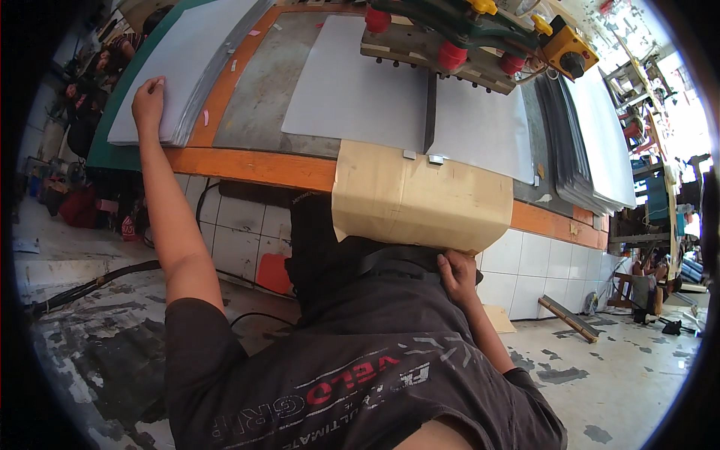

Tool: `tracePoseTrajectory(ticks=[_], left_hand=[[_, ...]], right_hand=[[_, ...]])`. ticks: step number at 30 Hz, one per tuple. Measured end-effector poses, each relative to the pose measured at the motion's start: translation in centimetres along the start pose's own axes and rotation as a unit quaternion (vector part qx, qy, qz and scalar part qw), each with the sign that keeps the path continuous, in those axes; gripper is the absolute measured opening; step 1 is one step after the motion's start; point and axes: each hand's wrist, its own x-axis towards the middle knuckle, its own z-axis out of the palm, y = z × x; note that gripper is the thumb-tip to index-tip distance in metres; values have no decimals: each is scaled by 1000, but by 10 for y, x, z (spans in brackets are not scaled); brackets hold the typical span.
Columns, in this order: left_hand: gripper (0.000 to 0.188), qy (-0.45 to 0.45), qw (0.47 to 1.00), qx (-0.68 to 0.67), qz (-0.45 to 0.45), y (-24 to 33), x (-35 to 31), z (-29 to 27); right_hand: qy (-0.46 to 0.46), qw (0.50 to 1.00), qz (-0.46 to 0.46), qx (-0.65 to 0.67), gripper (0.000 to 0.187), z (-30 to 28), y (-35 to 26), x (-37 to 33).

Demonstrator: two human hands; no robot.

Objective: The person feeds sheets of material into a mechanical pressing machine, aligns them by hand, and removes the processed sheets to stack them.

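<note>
Resting the right hand (459, 276) toward four o'clock, just beside a brown sheet (420, 196) and well apart from the white paper stack (199, 52); curling its grip, leaving any hold impossible to tell. Showing that sheet draping over the counter's (255, 166) edge. Resting the left hand (148, 105), the nearer one, toward ten o'clock on the stack's close end; curling likewise, leaving any pinch impossible to tell. Showing the stack's long axis running from this grip toward one o'clock.
</note>
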Motion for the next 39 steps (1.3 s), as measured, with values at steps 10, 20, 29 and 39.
tracePoseTrajectory(ticks=[10, 20, 29, 39], left_hand=[[29, 8, 1000, -6, -4, 5, -4, -2], [29, 9, 1000, -3, -1, 1, -1, -2], [28, 9, 1000, -9, 0, 3, -3, -2], [31, 1, 1000, -11, 3, 1, -2, -2]], right_hand=[[-3, 1000, -4, -7, 29, -1, -1, 2], [6, 1000, 1, 3, 30, 0, -3, 2], [-3, 1000, -3, -4, 31, 0, -3, 2], [-1, 1000, 3, 7, 30, 0, -1, 2]])
